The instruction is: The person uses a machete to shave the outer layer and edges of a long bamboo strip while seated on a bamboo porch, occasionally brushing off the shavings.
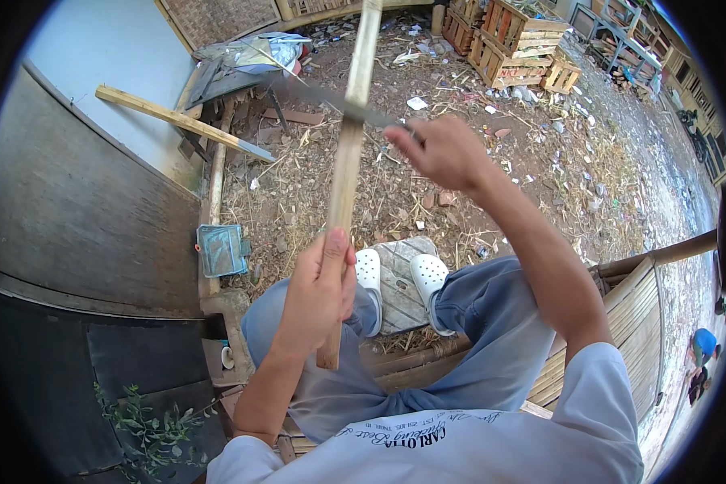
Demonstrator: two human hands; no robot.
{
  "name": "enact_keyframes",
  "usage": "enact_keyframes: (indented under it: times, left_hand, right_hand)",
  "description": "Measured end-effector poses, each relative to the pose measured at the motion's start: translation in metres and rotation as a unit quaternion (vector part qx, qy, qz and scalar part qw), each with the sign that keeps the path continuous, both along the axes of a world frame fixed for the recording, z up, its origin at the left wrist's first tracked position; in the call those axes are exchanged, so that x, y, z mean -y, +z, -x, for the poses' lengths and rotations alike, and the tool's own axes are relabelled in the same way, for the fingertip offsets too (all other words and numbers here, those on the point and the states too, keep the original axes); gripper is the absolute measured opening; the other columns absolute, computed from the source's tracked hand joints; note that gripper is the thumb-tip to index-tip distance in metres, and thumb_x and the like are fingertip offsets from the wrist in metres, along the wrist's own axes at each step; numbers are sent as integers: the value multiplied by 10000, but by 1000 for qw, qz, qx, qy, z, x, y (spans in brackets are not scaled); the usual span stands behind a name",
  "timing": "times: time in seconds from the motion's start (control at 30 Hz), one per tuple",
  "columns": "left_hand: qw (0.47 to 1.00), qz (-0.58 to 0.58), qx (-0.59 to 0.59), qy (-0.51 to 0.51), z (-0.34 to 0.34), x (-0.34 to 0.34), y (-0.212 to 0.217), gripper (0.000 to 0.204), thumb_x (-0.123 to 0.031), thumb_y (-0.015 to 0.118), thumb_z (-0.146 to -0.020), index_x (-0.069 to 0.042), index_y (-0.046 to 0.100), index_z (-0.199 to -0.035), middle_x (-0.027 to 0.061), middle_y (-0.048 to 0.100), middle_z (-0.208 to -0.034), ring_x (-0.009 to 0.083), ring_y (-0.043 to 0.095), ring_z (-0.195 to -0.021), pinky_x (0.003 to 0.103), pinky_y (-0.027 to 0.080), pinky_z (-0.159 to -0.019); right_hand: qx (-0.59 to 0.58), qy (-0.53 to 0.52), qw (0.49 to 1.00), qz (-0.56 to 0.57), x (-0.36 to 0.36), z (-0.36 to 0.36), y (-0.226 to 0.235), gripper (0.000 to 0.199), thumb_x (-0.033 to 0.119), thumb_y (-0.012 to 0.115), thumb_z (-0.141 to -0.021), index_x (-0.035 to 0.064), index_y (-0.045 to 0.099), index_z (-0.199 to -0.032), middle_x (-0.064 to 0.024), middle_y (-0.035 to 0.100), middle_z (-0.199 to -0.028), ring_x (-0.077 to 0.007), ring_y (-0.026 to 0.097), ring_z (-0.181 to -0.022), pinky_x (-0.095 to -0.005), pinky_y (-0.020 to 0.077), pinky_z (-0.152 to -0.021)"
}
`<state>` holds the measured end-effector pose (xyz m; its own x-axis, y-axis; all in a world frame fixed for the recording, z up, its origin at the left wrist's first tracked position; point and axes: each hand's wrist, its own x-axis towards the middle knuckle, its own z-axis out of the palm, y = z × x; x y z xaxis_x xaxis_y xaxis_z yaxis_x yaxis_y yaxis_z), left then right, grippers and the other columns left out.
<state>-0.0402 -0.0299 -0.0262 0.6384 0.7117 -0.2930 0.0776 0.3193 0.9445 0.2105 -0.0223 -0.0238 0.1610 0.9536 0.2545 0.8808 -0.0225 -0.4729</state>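
My left hand (pixel 321 284) grips the lower part of a long pale bamboo strip (pixel 349 153) that stands nearly upright and runs up past the top edge. My right hand (pixel 444 152) is closed on the handle of a long dark blade (pixel 323 97), blurred by motion, which lies across the strip near its upper part. I sit on a bamboo bench (pixel 621 315), with my feet in white clogs (pixel 427 276) on a grey stone slab (pixel 399 270).
Wooden crates (pixel 512 44) are stacked at the back right. A plank (pixel 177 121) leans on the pale wall at left. A teal metal box (pixel 222 248) lies by a low ledge. Chips and litter cover the dirt ground. A small plant (pixel 141 419) grows at lower left.
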Motion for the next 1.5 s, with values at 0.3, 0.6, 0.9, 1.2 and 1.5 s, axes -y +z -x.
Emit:
enact_keyframes:
  times: [0.3,0.6,0.9,1.2,1.5]
  left_hand:
    - [996,-73,-53,-17,3,7,-7,391,-368,349,-1024,-51,460,-823,-28,383,-490,57,356,-363,233,301,-348]
    - [975,-177,-117,-73,-2,12,-24,406,-362,357,-1023,-50,468,-789,-11,428,-521,45,385,-381,216,313,-349]
    - [988,-113,-97,-43,3,14,-16,383,-374,363,-1020,-65,449,-811,-21,395,-515,45,341,-365,212,295,-343]
    - [979,181,86,-31,8,-5,6,368,-388,355,-1019,-79,456,-846,-42,314,-494,55,286,-332,222,252,-334]
    - [979,190,55,-59,12,-1,10,349,-398,365,-1014,-125,426,-805,-59,284,-475,25,211,-287,207,154,-279]
  right_hand:
    - [89,165,982,10,40,45,-6,619,590,421,-906,37,608,-700,-185,554,-527,-397,599,-556,-473,481,-548]
    - [25,-67,997,-2,9,-18,-3,651,556,337,-951,27,651,-742,-193,590,-572,-373,622,-598,-469,491,-599]
    - [-11,-131,990,52,3,-36,2,688,608,338,-930,29,605,-673,-172,561,-540,-374,596,-572,-479,463,-582]
    - [-16,156,988,6,46,54,-3,634,563,397,-930,24,596,-663,-178,547,-530,-377,588,-561,-469,451,-554]
    - [-52,-122,991,-18,14,-30,-3,629,566,397,-930,39,575,-637,-157,531,-501,-349,582,-530,-444,455,-520]
